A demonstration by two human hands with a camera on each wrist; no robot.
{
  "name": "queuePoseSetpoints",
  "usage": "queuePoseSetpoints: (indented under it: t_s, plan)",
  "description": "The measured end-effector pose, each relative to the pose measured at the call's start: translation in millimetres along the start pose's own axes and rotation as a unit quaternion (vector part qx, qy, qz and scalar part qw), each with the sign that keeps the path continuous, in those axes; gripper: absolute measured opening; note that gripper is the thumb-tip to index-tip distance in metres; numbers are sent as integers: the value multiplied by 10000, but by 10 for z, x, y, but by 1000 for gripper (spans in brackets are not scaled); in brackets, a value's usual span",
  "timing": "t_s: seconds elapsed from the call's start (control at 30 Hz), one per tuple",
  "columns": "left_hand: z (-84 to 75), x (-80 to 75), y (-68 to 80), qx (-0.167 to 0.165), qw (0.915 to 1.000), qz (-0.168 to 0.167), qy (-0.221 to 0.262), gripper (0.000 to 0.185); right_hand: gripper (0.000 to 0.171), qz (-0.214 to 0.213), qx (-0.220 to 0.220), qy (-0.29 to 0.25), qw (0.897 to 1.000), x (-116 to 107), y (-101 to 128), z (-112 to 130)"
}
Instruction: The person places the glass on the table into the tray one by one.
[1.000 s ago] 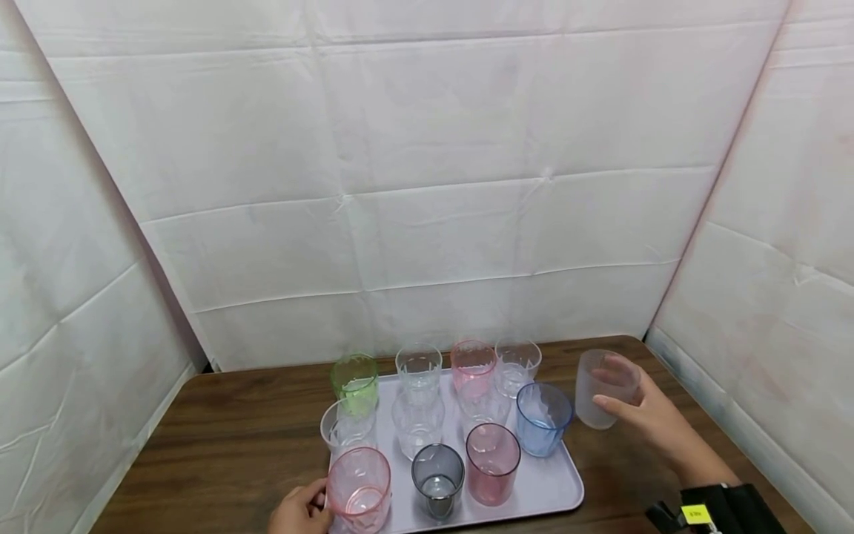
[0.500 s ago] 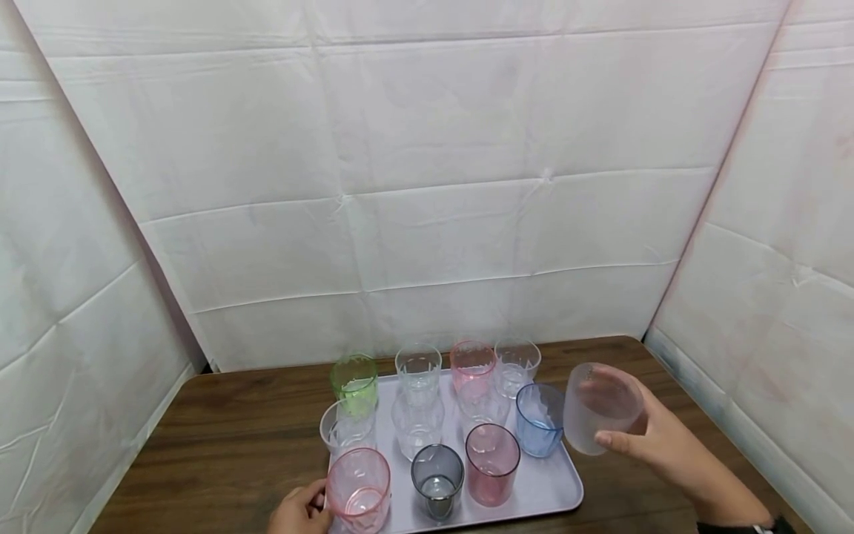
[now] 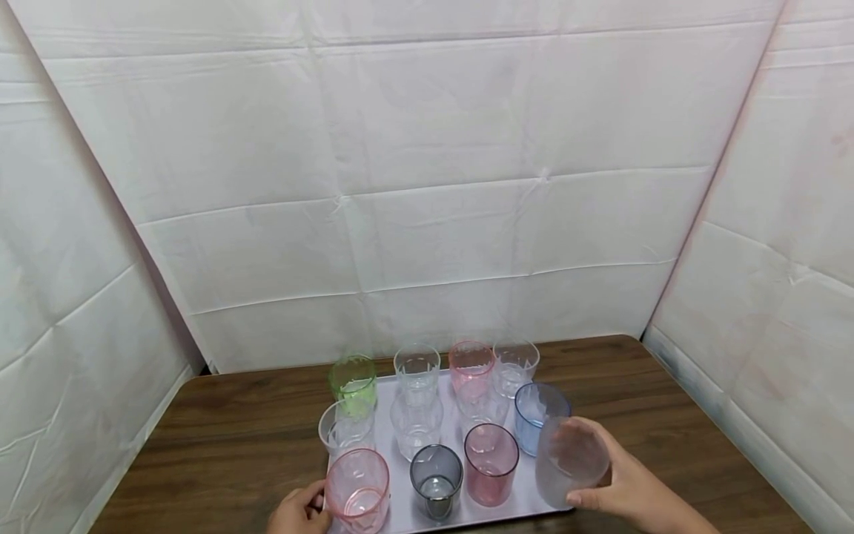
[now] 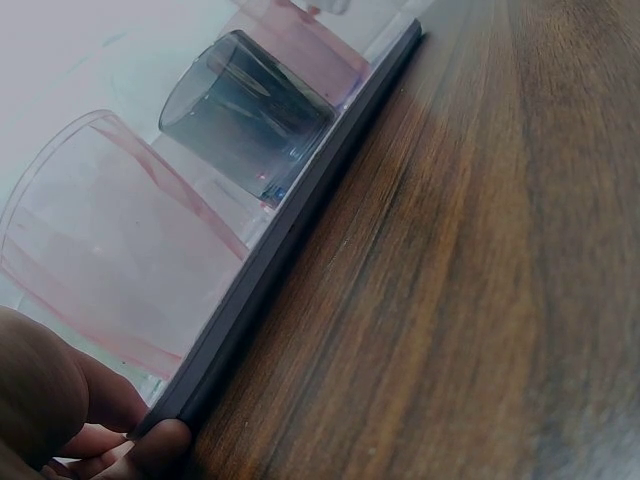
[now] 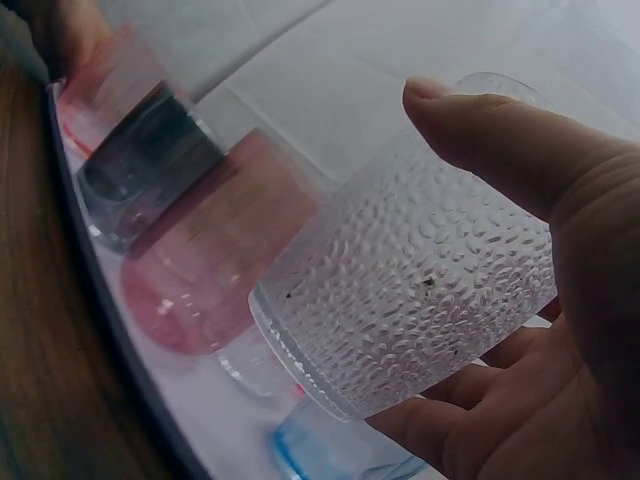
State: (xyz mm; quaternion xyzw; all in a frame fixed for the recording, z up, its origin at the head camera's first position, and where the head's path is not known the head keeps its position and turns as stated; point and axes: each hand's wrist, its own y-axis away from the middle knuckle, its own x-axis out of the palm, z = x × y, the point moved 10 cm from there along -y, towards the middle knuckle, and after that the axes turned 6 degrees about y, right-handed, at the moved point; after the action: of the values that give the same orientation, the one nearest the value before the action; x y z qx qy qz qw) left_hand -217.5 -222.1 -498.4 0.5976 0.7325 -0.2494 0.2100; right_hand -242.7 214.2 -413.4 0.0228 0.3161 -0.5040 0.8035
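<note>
My right hand (image 3: 617, 475) grips a clear cup (image 3: 567, 460), its fingers on one side and thumb on the other. The right wrist view shows the cup's pebbled wall (image 5: 400, 270). This cup is over the front right corner of a pale lilac tray (image 3: 527, 486); whether its base touches the tray I cannot tell. My left hand (image 3: 300, 508) pinches the tray's dark-edged rim (image 4: 250, 270) at the front left corner, beside a light pink cup (image 3: 359, 489). Along the front stand a grey cup (image 3: 437, 482) and a dark pink cup (image 3: 491, 467).
Behind the held cup is a blue cup (image 3: 534, 426). Further back on the tray are a green cup (image 3: 353, 382), a pink cup (image 3: 471, 367) and several clear cups (image 3: 418, 371). White sheeting (image 3: 427, 185) rises behind the brown wooden table (image 3: 220, 445).
My right hand has carried the clear cup left and towards me, from beside the tray to over its front right corner. The left hand has stayed at the tray's corner.
</note>
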Motion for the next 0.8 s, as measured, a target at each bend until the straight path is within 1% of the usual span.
queuePoseSetpoints:
  t_s: [0.07,0.13,0.2,0.37,0.47,0.67,0.8]
  plan:
    - [2,-1,3,-5,10000,-4,7,34,79,125,-8,-158,9998,64,9,-52]
    - [2,-1,4,-1,10000,-9,-17,34,78,196,-125,-251,9994,105,8,-86]
    - [2,-4,6,-1,10000,-16,-37,34,78,149,-124,-207,9996,122,4,-135]
    - [-7,-13,9,13,10000,-22,-8,33,78,-74,82,62,9999,144,6,-271]
    - [-13,-18,12,11,10000,-31,23,34,77,-135,82,-5,9999,171,1,-311]
    - [-20,-16,11,4,10000,-59,-80,33,78,-214,-45,-115,9997,201,0,-341]
    - [-20,-15,8,-23,10000,-33,-40,33,79,-138,75,-64,9999,240,0,-407]
